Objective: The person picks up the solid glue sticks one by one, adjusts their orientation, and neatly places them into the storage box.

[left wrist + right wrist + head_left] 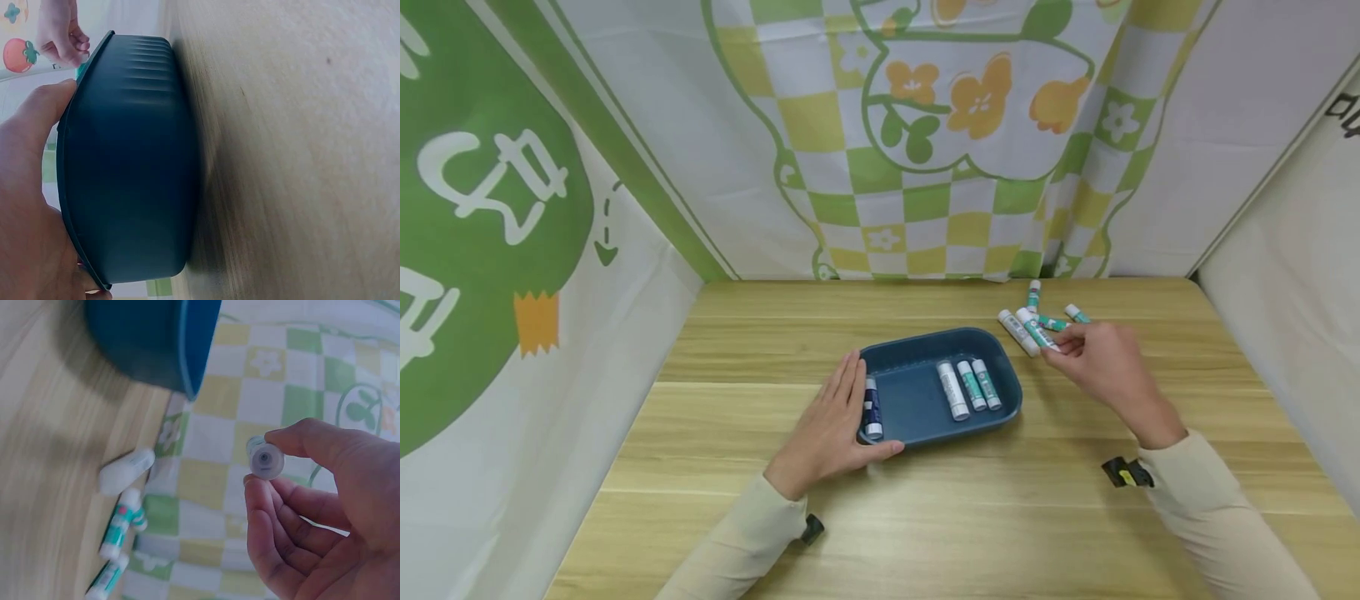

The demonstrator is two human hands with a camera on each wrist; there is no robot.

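Note:
My right hand (1105,367) pinches a white-capped teal glue stick (1037,329) between thumb and fingers, over the back right of the table. In the right wrist view, the round end of this glue stick (267,462) faces the camera. A dark blue tray (906,400) lies in the middle; my left hand (831,425) rests on its left end, fingers along the rim and thumb at the front edge. Inside the tray, a navy glue stick (872,408) lies at the left. A larger white glue stick (952,392) and two teal glue sticks (978,385) lie side by side at the right.
By my right hand lie a white glue stick (1018,333) and several teal ones, including one upper glue stick (1034,296) and one farther right (1077,313). A patterned curtain (925,208) hangs behind the wooden table (760,350); white cloth walls flank it.

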